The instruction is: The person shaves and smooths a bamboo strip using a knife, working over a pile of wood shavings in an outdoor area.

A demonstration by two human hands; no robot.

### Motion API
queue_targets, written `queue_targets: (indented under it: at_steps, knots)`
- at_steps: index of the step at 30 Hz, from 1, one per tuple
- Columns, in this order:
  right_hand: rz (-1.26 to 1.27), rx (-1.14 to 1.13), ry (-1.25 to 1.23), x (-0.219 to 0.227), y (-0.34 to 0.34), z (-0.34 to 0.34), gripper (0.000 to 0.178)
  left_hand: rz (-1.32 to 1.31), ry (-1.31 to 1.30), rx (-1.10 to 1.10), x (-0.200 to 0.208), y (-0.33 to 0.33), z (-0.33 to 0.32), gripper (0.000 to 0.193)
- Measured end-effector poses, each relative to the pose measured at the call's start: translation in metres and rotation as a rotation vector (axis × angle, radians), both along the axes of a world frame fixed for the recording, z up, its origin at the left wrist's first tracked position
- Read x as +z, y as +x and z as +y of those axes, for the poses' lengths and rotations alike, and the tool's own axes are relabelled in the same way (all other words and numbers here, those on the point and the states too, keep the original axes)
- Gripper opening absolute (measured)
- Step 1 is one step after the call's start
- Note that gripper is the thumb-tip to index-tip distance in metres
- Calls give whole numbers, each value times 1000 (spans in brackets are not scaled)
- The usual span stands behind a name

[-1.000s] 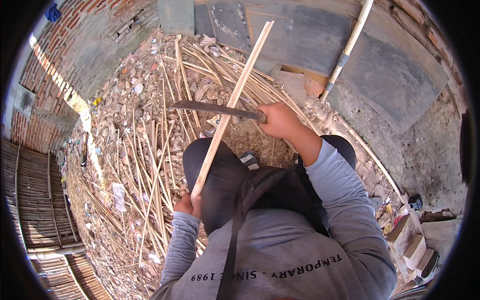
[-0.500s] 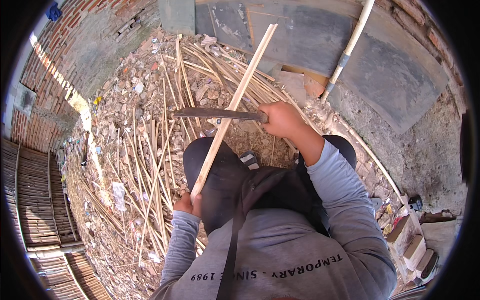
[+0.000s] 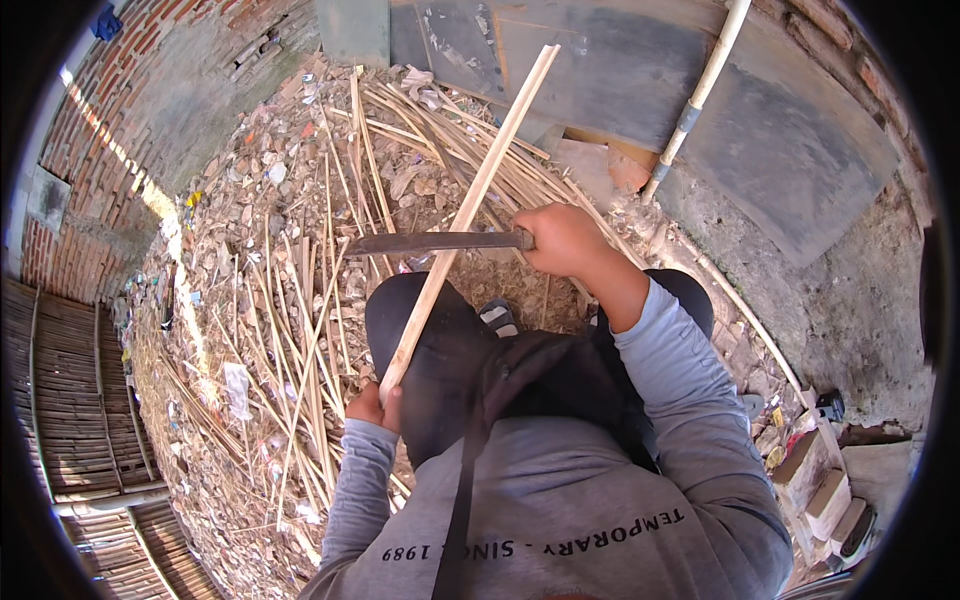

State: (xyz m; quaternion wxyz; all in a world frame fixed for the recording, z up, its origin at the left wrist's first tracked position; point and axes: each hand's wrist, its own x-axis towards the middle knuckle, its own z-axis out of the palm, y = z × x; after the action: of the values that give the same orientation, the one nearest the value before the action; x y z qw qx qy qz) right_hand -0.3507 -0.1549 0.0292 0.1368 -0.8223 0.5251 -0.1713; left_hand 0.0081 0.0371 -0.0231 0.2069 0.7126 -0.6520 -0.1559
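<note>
Gripping the knife's handle, my right hand lays its blade across 1 bamboo strip, which my left hand clasps at the lower end (over my knee).

Bamboo slat: pale split wood, matt, fibrous grain along length. Blade: dark metal, dull, patchy rust-brown, no gloss. Ground litter: dry bamboo strips and shavings, rough, straw-coloured. Sweatshirt sleeve: grey knit cloth, soft, matt. Trousers: black cloth, matt. Wall: red brick, coarse, partly grey render. Pipe: pale, smooth.
</note>
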Motion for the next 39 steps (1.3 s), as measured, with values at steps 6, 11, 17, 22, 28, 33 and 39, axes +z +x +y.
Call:
queue_targets:
  at_steps: [6,11,17,22,28,33,39]
  knots:
    - [-189,-181,-8,-7,-11,-13,23,8,-16,19,5,-3,0,46]
    - [-259,-195,1,-16,-7,-13,24,12,-34,16,2,-2,-1,47]
    - [-221,-118,18,-17,-4,-10,24,12,-35,19,-2,-1,0,48]
    - [-145,-160,45,0,-11,-11,24,1,-27,12,-3,2,-2,46]
    - [-241,-130,60,-15,-14,-16,24,6,22,29,3,-1,-2,44]
    - [-181,-110,64,-7,-18,-14,25,8,8,31,5,-3,-2,44]
    - [-77,-48,68,-6,-9,-9,29,-41,27,9,-1,3,-2,48]
